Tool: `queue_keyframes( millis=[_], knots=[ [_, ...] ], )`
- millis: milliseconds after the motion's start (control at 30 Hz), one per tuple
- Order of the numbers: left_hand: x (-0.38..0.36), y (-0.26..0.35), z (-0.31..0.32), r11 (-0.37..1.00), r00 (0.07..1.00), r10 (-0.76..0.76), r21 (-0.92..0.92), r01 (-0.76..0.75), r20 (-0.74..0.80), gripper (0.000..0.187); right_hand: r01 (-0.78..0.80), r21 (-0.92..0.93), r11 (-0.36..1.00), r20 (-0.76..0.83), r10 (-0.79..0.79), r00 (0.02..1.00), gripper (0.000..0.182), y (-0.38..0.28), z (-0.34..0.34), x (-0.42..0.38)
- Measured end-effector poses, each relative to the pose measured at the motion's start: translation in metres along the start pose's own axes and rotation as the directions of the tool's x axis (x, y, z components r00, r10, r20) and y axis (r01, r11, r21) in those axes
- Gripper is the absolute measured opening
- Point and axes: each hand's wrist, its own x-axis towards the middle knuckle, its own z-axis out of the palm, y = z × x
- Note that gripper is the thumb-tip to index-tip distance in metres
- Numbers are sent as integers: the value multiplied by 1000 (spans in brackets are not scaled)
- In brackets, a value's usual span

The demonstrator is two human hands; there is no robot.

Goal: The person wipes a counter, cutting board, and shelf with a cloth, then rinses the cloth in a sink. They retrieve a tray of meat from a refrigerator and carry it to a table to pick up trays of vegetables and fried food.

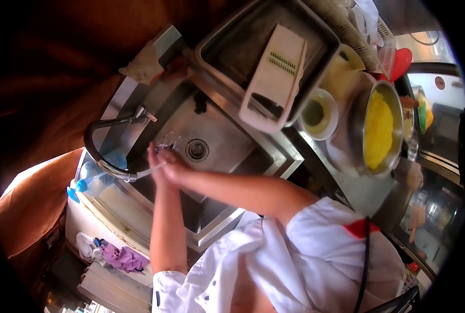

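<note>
Water runs from the curved black faucet [99,154] over both of my hands, which are pressed together above the metal sink [217,122]. My left hand [159,169] is on the left side of the pair, its fingers stretched upward. My right hand [176,168] lies against it, its fingers partly hidden. I cannot make out anything between the palms. Just right of the hands is the round drain [196,149], and water splashes beside the fingertips.
A metal tray [227,31] holding a white grater [277,73] stands beyond the sink. To the right are a small bowl [332,112] and a steel bowl [397,112] with yellow food [379,130]. Blue-capped bottles [94,175] stand left of the sink.
</note>
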Motion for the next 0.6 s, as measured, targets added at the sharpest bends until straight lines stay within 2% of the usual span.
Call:
queue_keyframes(
  millis=[67,100,133,167,200,233,267,300,333,367,433,467,500,533,567,600],
  knots=[
    [16,-16,-24,922,990,-140,-364,129,-4,41,174,-164,971,-31,-181,983,49,14,21,-13],
    [20,-4,-33,366,827,-401,-758,539,395,38,-301,-45,953,30,302,953,47,-54,-16,-13],
    [-10,9,-7,729,882,-373,-496,471,288,39,-303,-42,952,31,305,952,47,-44,-16,-13],
    [-37,19,19,939,935,-291,-128,320,204,39,-283,-65,957,40,285,958,46,-23,-13,-10],
    [-27,20,15,915,921,-349,-150,374,171,42,-254,-93,963,49,259,965,45,-4,-13,-2],
    [10,5,-23,807,817,-504,-183,561,282,41,-240,-110,965,56,247,967,44,-1,-13,0],
    [25,-8,-47,874,871,-354,-211,438,342,39,-226,-126,966,63,235,970,43,2,-14,2],
    [24,-2,-46,920,896,-198,-239,309,397,37,-163,-207,965,53,177,983,44,-5,-12,4],
    [25,-3,-38,922,892,-199,-233,311,405,37,-99,-287,953,42,115,992,45,-11,-13,8],
    [17,-7,-35,938,921,-238,-173,300,307,36,-49,-360,931,39,67,997,47,-15,-13,5],
    [-3,1,-10,959,959,-265,-73,272,96,34,44,-62,997,-158,-53,986,53,9,-18,23],
    [-2,3,-4,957,968,-249,-151,248,15,34,127,-70,989,-236,-140,962,54,31,-13,30],
    [-2,8,-1,960,973,-232,-165,228,-4,38,403,-228,886,-232,-451,862,47,55,-16,34],
    [-8,15,6,943,965,-263,-216,253,-19,42,159,234,959,-189,-116,975,45,33,-23,20],
    [-15,20,14,924,956,-292,-268,274,-30,45,-143,619,772,5,178,984,42,3,-34,6],
    [-22,18,14,943,965,-263,-220,251,-25,47,-248,756,606,96,271,958,46,-5,-40,0]
  ],
)
